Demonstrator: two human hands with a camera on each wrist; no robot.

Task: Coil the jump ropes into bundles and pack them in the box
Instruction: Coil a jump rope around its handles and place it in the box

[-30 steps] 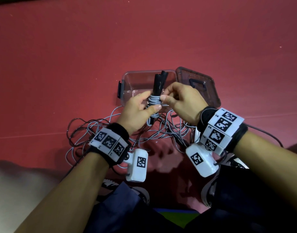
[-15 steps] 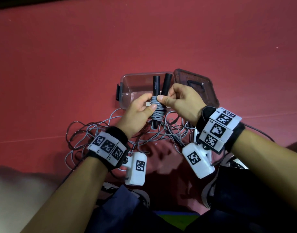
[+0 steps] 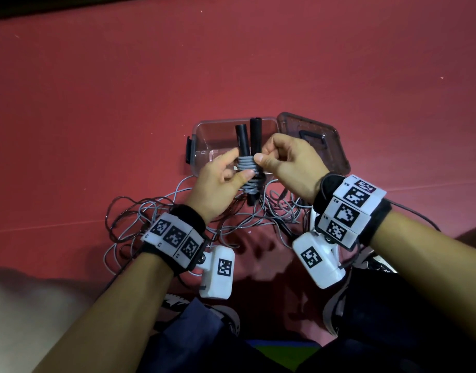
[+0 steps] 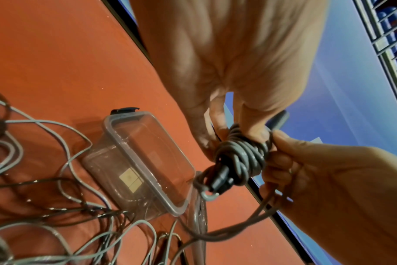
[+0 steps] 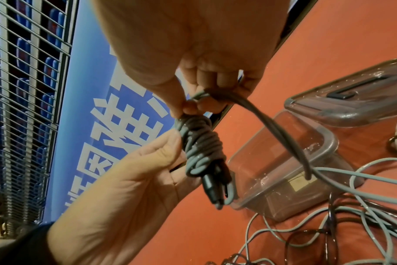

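Note:
Two black jump rope handles (image 3: 247, 141) stand side by side, bound by turns of grey rope (image 3: 248, 175). My left hand (image 3: 220, 181) grips this bundle (image 4: 240, 157) from the left, thumb across the coils. My right hand (image 3: 288, 160) pinches the free strand of grey rope (image 5: 256, 114) against the bundle (image 5: 202, 148) at its right side. The strand runs down from my right hand to the loose rope on the floor. A clear plastic box (image 3: 204, 135) sits open right behind the hands, with no rope inside it (image 4: 134, 161).
The box's lid (image 3: 312, 141) lies upside down to the right of the box. Tangled grey and dark ropes (image 3: 156, 219) spread over the red floor under and left of my hands. My shoes and knees are at the bottom edge.
The bundle has turned so the two handles stand apart and upright. My right hand has brought the strand round to the bundle's right side, adding to the wraps.

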